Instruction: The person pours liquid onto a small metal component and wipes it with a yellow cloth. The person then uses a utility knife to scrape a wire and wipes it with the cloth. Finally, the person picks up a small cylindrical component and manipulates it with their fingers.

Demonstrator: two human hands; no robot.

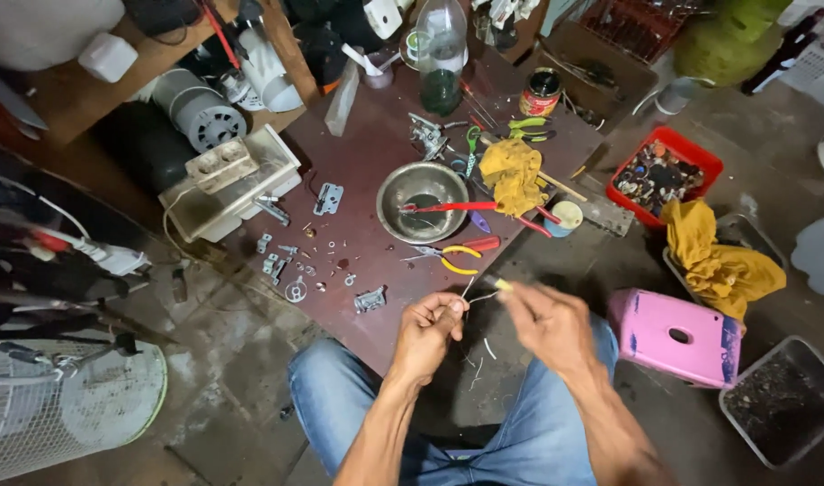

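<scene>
Right now both hands are up over the near edge of the low dark reddish-brown bench [376, 153] — the left hand [430, 328] is curled shut, pinching a thin pale wire [467, 289] that pokes up from its fingertips. Just beside it the right hand [547, 319] is blurred, fingers closed on a small yellowish tip [503, 284] that seems to be the wire's other end — hard to tell more. Below, blue jeans [529, 432] fill the frame's bottom. On the bench past the hands lie red-and-yellow-handled pliers [455, 255], then a round steel bowl [422, 189] with a red-handled tool [452, 207] across its rim, and a crumpled mustard-yellow rag [513, 174] at its right. Small metal brackets and screws [306, 263] lie scattered on the left part. A pink plastic stool [675, 335] sits on the floor to the right.
</scene>
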